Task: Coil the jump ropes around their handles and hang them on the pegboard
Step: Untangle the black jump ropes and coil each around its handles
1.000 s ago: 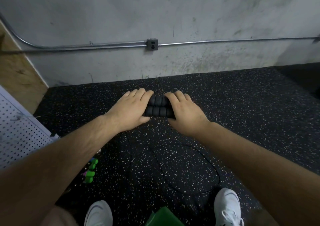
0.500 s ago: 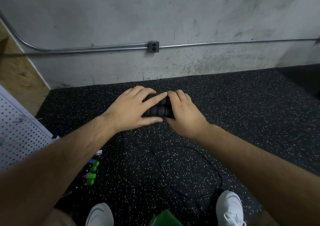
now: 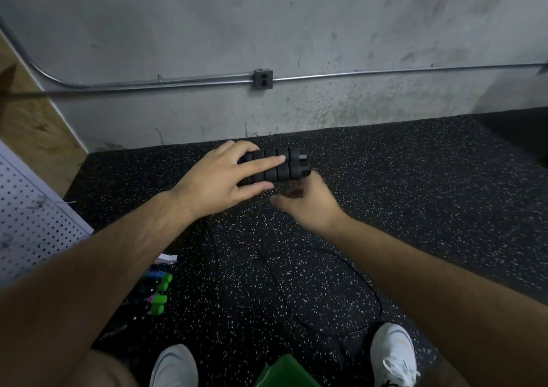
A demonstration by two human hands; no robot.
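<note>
The left hand (image 3: 219,182) is gripping the two black handles (image 3: 281,165), which are lying side by side at 12 o'clock of the view, fingers stretching over the top and thumb underneath. The right hand (image 3: 310,207) is hovering just beneath their 3 o'clock end, its fingers loosely curled and blurred, so I cannot tell whether it is pinching anything. The black rope (image 3: 380,306) is looping across the floor (image 3: 430,208) toward 5 o'clock. The pegboard (image 3: 29,223) is showing at 9 o'clock.

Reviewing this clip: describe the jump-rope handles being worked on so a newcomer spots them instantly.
Start at the outlet box on the grey wall. Just below it, the left hand grips two black ribbed handles side by side. Unlike the green handles near the pegboard, these are black and held.
</note>
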